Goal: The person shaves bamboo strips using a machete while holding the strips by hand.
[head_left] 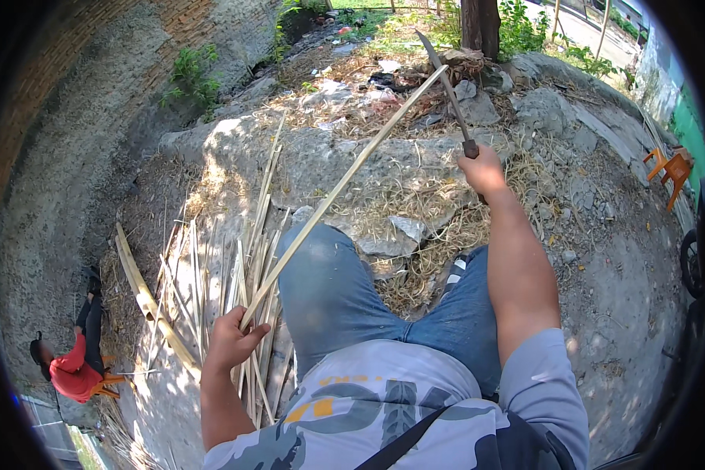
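My left hand (235, 338) is closed around the lower end of a long, pale bamboo strip (351, 174). The strip slants up and away to the right, its far end beside the blade of a machete (448, 90). Closed on the machete's dark handle is my right hand (484, 171), held out in front with the blade pointing up and to the left. Whether strip and blade touch, I cannot tell. Several split bamboo strips (252, 235) lie on the ground just left of my left knee.
Thicker bamboo pieces (150, 301) lie farther left. Dry shavings (403, 205) and stones cover the ground ahead, with a tree trunk (480, 30) behind. A person in a red shirt (77, 374) sits at the far left. An orange chair (670, 171) stands at the right.
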Available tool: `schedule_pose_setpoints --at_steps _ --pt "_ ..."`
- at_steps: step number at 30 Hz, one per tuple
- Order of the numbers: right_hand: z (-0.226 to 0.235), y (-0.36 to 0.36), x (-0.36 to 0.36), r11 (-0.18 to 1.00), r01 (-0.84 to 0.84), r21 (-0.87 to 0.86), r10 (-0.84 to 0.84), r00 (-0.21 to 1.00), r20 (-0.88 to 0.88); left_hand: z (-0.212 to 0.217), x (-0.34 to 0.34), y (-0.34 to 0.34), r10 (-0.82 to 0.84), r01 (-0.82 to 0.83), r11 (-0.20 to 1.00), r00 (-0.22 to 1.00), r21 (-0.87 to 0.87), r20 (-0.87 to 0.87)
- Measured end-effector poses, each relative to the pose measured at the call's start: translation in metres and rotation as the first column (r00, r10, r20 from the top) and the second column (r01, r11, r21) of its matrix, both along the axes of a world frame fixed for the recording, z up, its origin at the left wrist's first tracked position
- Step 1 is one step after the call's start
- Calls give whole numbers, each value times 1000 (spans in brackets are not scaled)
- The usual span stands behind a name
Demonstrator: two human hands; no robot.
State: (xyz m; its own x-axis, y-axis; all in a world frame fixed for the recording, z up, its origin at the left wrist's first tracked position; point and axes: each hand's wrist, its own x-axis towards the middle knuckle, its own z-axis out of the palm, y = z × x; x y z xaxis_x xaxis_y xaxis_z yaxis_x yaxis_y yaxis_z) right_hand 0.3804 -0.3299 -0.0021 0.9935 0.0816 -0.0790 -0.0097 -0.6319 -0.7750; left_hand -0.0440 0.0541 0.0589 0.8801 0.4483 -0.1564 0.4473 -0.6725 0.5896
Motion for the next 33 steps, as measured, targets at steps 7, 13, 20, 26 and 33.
schedule_pose_setpoints --at_steps 7,13,20,26,33 --pt "16 31 -40 987 -149 56 136 973 185 -30 38 -22 -115 126 973 991 -191 72" --pt "30 18 -44 955 10 -296 15 996 83 -28 35 -3 -135 123 818 991 -561 22" --pt "26 18 -33 933 46 -357 -25 998 63 -41 33 -8 -52 58 699 998 -713 30" --pt "14 10 -24 940 -183 289 205 978 -48 -41 31 -2 -46 56 632 998 -773 34" --pt "29 8 -33 983 -35 177 41 999 -30 -42 34 -8 -41 56 741 998 -669 37"
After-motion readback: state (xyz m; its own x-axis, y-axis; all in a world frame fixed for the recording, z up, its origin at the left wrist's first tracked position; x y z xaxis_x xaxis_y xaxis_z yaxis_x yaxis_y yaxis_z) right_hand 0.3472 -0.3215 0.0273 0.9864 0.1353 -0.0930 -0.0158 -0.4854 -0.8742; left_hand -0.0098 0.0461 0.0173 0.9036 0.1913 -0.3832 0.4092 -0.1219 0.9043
